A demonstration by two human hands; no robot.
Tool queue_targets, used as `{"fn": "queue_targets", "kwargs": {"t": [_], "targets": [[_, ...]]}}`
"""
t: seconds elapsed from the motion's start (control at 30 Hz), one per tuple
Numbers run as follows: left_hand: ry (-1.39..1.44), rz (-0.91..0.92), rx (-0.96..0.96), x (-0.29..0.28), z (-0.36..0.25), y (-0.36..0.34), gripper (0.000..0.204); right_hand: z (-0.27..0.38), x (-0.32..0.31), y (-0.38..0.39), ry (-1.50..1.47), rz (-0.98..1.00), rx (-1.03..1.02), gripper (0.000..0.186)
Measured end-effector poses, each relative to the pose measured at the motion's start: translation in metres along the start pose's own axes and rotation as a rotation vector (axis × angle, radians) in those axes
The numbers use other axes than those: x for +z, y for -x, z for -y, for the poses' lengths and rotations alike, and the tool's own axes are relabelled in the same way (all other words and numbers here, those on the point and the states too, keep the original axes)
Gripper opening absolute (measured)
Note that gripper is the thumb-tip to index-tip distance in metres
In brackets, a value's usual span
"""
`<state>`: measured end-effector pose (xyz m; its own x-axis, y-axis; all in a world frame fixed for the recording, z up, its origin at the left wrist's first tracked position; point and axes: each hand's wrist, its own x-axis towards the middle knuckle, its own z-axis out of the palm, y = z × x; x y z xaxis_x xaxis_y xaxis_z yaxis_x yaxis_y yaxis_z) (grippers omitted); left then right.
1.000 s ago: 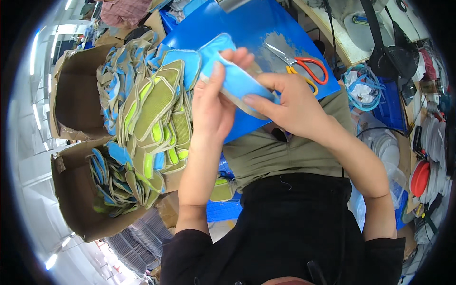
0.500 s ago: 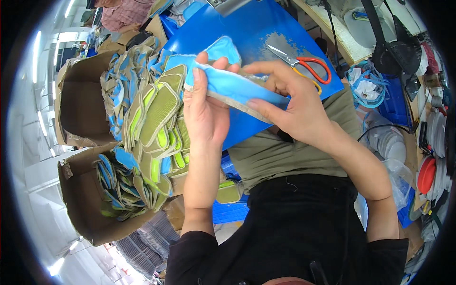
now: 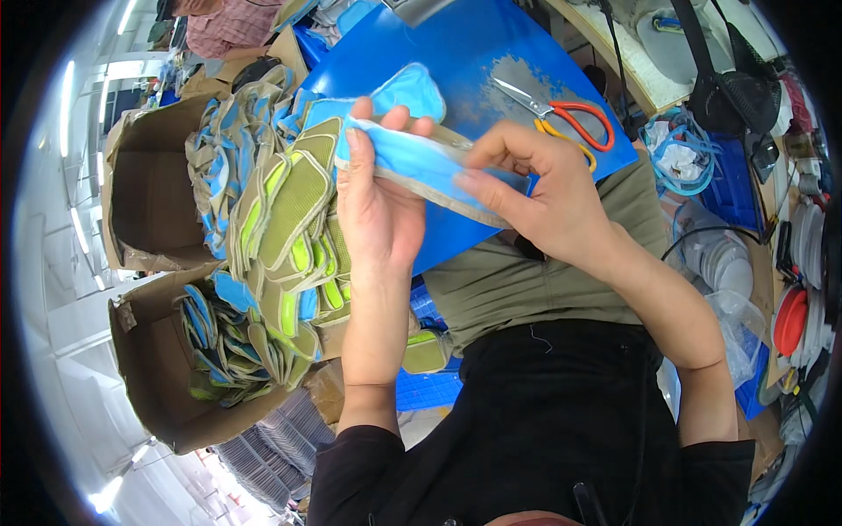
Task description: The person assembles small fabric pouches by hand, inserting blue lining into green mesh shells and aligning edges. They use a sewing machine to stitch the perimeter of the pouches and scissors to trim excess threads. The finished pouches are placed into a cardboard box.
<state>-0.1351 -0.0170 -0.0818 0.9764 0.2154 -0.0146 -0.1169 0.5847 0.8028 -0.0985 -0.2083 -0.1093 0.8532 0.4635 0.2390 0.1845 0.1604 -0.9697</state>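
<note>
Blue fabric piece (image 3: 421, 167) gripped by both hands, scissors (image 3: 561, 114) near

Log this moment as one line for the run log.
left hand: holds blue insole piece | right hand: pinches its edge | scissors: on blue board | insole pile: left

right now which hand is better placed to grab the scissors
Right. The right hand sits just below the scissors on the blue board, pinching only one end of the blue piece. The left hand is farther away and cradles the piece.
</note>
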Motion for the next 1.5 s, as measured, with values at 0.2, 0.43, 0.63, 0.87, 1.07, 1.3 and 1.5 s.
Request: {"fn": "queue_targets", "kwargs": {"t": [0.2, 0.43, 0.63, 0.87, 1.07, 1.3, 1.5], "targets": [[0.060, -0.073, 0.022, 0.003, 0.003, 0.004, 0.057, -0.003, 0.004, 0.000, 0.025, -0.070, 0.024, 0.022], [-0.257, -0.063, 0.122, 0.014, 0.008, 0.013, 0.086, -0.006, 0.008, -0.001, 0.030, -0.090, 0.001, 0.021], [-0.252, -0.109, 0.204, 0.015, 0.008, 0.016, 0.086, 0.002, 0.005, -0.003, -0.025, -0.047, 0.051, 0.019], [-0.303, -0.139, 0.254, 0.018, 0.008, 0.016, 0.086, 0.007, 0.006, -0.007, -0.167, 0.006, 0.158, 0.020], [-0.306, -0.146, 0.279, 0.018, 0.010, 0.018, 0.082, 0.011, -0.002, -0.011, -0.016, 0.116, 0.186, 0.018], [-0.875, 0.138, -0.257, -0.070, -0.017, 0.067, 0.029, 0.005, -0.012, -0.011, 0.280, 0.211, -0.084, 0.015], [-1.500, 0.355, 0.689, -0.017, -0.037, 0.047, 0.033, -0.005, -0.013, -0.008, 0.424, 0.397, -0.107, 0.014]]}}
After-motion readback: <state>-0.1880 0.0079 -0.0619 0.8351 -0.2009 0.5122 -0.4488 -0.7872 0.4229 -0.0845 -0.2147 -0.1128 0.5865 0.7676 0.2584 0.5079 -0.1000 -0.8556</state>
